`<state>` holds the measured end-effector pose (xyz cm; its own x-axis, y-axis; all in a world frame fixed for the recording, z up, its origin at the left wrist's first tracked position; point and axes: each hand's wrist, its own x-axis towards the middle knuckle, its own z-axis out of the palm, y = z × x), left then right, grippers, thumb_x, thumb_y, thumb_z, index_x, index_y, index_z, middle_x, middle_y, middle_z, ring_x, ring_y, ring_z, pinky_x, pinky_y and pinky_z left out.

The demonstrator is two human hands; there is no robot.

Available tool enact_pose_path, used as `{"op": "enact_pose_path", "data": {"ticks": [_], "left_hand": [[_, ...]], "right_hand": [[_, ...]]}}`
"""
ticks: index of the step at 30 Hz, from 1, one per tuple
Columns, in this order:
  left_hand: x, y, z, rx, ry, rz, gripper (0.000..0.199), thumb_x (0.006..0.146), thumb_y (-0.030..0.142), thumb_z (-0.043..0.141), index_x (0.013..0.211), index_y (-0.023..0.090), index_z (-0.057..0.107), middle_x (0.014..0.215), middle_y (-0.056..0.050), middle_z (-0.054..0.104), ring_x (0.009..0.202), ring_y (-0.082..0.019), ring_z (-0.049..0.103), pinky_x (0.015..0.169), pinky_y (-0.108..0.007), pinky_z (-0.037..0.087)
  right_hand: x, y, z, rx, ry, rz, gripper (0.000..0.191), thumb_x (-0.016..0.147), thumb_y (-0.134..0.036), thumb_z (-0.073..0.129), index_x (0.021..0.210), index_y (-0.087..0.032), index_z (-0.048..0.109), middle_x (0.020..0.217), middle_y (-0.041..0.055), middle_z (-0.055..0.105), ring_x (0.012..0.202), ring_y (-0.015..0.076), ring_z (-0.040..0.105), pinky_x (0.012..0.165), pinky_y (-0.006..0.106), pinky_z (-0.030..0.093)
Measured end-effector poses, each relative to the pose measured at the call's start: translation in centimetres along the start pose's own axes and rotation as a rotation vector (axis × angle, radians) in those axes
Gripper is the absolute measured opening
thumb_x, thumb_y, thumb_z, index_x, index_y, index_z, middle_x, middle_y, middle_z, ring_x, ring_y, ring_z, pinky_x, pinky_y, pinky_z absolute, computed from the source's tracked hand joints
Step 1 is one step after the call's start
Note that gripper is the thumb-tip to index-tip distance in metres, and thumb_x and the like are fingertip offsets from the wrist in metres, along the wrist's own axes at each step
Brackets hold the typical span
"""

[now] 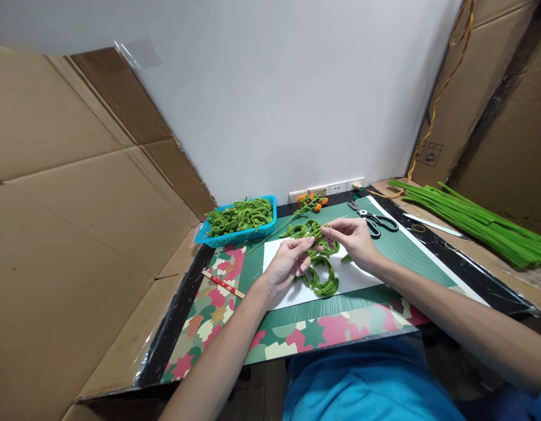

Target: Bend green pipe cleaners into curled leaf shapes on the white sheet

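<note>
Head view: we log one blue basket [236, 237], one scissors [375, 221], one red-banded stick [222, 284]; our left hand [287, 264] and right hand [357, 241] pinch one green piece [318, 238].

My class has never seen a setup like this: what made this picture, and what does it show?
There is no robot here: a person works with two bare hands, and one camera worn on the head looks forward and down at them. The left hand and right hand meet over white paper, pinching a small green piece, its exact shape unclear. Curled green loops lie on the paper. Around it are black-handled scissors, an orange-tipped green sprig and a red-wrapped stick. A blue plastic basket holds many curled green pieces; at the far right lies a bundle of long green stems.
</note>
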<state>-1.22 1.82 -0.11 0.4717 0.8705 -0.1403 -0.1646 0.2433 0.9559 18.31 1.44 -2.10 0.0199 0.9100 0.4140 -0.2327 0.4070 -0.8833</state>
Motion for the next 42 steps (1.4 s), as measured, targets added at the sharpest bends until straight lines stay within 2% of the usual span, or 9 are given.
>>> {"op": "enact_pose_path", "data": {"ticks": [4, 8, 13, 17, 20, 22, 30, 37, 42], "left_hand": [[0.0, 0.1, 0.1, 0.034, -0.016, -0.029, 0.045, 0.077, 0.052, 0.089, 0.091, 0.009, 0.080, 0.077, -0.004, 0.072, 0.039, 0.000, 0.041, 0.032, -0.016, 0.024], [-0.2, 0.6, 0.0, 0.070, -0.026, -0.059, 0.046, 0.078, 0.052, 0.088, 0.091, 0.008, 0.079, 0.051, 0.006, 0.054, 0.033, -0.001, 0.032, 0.030, -0.016, 0.020], [-0.3, 0.8, -0.1, 0.072, -0.043, -0.067, 0.045, 0.075, 0.053, 0.090, 0.084, 0.010, 0.077, 0.041, 0.010, 0.042, 0.030, -0.001, 0.026, 0.027, -0.016, 0.017], [-0.3, 0.6, 0.1, 0.042, 0.003, -0.033, 0.045, 0.074, 0.052, 0.092, 0.083, 0.010, 0.076, 0.049, 0.007, 0.051, 0.033, -0.001, 0.032, 0.027, -0.014, 0.021], [-0.2, 0.4, 0.2, 0.038, 0.067, 0.049, 0.045, 0.071, 0.048, 0.094, 0.089, 0.010, 0.077, 0.073, -0.001, 0.070, 0.038, -0.001, 0.043, 0.028, -0.015, 0.028], [-0.2, 0.3, 0.2, 0.075, 0.088, 0.100, 0.045, 0.072, 0.047, 0.094, 0.091, 0.009, 0.077, 0.083, -0.005, 0.074, 0.040, -0.002, 0.047, 0.028, -0.016, 0.031], [-0.3, 0.0, 0.7, 0.380, 0.052, 0.239, 0.035, 0.083, 0.046, 0.083, 0.078, 0.013, 0.075, 0.063, -0.002, 0.067, 0.037, -0.009, 0.051, 0.031, -0.022, 0.037], [-0.6, 0.0, 0.8, 0.835, 0.095, 0.613, 0.029, 0.097, 0.033, 0.068, 0.075, 0.016, 0.075, 0.072, -0.003, 0.062, 0.059, -0.011, 0.053, 0.050, -0.024, 0.038], [-0.1, -0.3, -0.1, 0.745, 0.075, 0.579, 0.026, 0.095, 0.036, 0.071, 0.079, 0.015, 0.077, 0.074, -0.004, 0.066, 0.064, -0.013, 0.056, 0.056, -0.024, 0.044]], "right_hand": [[0.0, -0.1, -0.1, 0.032, -0.004, 0.021, 0.038, 0.072, -0.052, 0.092, 0.078, -0.017, 0.080, 0.060, 0.0002, 0.066, 0.051, 0.0130, 0.056, 0.049, 0.027, 0.047], [0.0, -0.4, -0.1, 0.041, -0.029, 0.016, 0.034, 0.074, -0.049, 0.092, 0.076, -0.018, 0.080, 0.060, 0.0001, 0.067, 0.052, 0.0122, 0.056, 0.049, 0.027, 0.046], [-0.1, -0.4, 0.1, 0.087, -0.039, 0.010, 0.030, 0.074, -0.046, 0.093, 0.076, -0.018, 0.080, 0.061, 0.0006, 0.070, 0.052, 0.0123, 0.058, 0.050, 0.026, 0.049], [-0.1, -0.3, 0.2, 0.111, -0.026, 0.022, 0.029, 0.077, -0.045, 0.091, 0.076, -0.019, 0.079, 0.064, 0.0013, 0.073, 0.053, 0.0134, 0.062, 0.053, 0.028, 0.055], [0.0, -0.2, 0.1, 0.132, 0.012, 0.035, 0.029, 0.077, -0.045, 0.091, 0.077, -0.018, 0.079, 0.068, 0.0034, 0.076, 0.057, 0.0150, 0.066, 0.055, 0.028, 0.058], [0.1, -0.2, 0.0, 0.146, 0.027, 0.046, 0.028, 0.077, -0.044, 0.092, 0.079, -0.018, 0.080, 0.071, 0.0047, 0.077, 0.060, 0.0163, 0.069, 0.056, 0.029, 0.060], [0.4, -0.1, -0.1, 0.192, 0.062, 0.085, 0.031, 0.073, -0.045, 0.094, 0.076, -0.018, 0.079, 0.066, 0.0029, 0.074, 0.057, 0.0154, 0.068, 0.054, 0.028, 0.059], [0.5, -0.1, -0.1, 0.212, 0.072, 0.111, 0.035, 0.068, -0.047, 0.096, 0.075, -0.017, 0.079, 0.065, 0.0038, 0.075, 0.055, 0.0153, 0.067, 0.053, 0.029, 0.059], [0.5, -0.4, -0.2, 0.169, 0.027, 0.113, 0.035, 0.065, -0.046, 0.097, 0.075, -0.018, 0.080, 0.065, 0.0036, 0.076, 0.053, 0.0162, 0.068, 0.055, 0.030, 0.061]]}}
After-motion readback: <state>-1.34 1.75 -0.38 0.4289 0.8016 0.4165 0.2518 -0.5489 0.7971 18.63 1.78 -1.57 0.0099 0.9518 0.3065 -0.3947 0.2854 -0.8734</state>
